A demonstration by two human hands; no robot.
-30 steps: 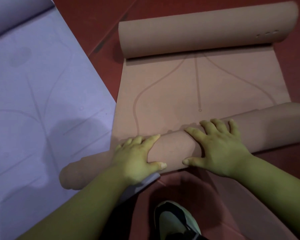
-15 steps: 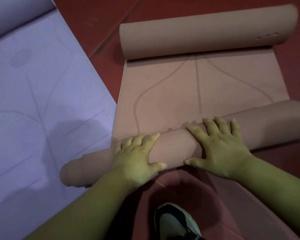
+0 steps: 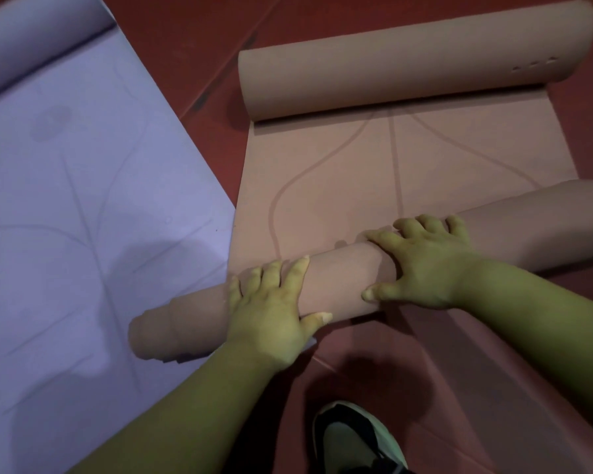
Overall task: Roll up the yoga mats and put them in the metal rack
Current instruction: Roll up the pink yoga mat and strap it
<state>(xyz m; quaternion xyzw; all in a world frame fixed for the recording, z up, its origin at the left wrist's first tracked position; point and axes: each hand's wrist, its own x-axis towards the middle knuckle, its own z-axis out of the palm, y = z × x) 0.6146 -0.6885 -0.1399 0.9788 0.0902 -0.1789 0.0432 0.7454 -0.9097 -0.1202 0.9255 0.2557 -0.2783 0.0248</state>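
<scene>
Brown yoga mat (image 3: 339,186) lies on the red floor (image 3: 202,46), with a roll at each end. The near roll (image 3: 339,282) is under both hands. The far roll (image 3: 408,73) sits alone at the top end. A flat part of the mat lies between the two.

The left hand (image 3: 271,302) and the right hand (image 3: 425,265) lie side by side on top of the near roll, close to its middle. The fingers are spread and reach over the top, and the thumbs rest on the near side. Neither hand closes round the roll. They press down on it with open palms. I think this is so the roll does not spring loose and can be pushed away along the mat.

The near roll is crooked. Its left end sticks out past the mat's left edge and rests on the purple mat (image 3: 83,200), which lies flat just beside it. Its right end sits farther up. The left side may need more push to get straight.

Ahead there is open flat mat to roll over, until the far roll gets in the way. A shoe (image 3: 353,439) is on the floor behind the hands. No metal rack can be seen.
</scene>
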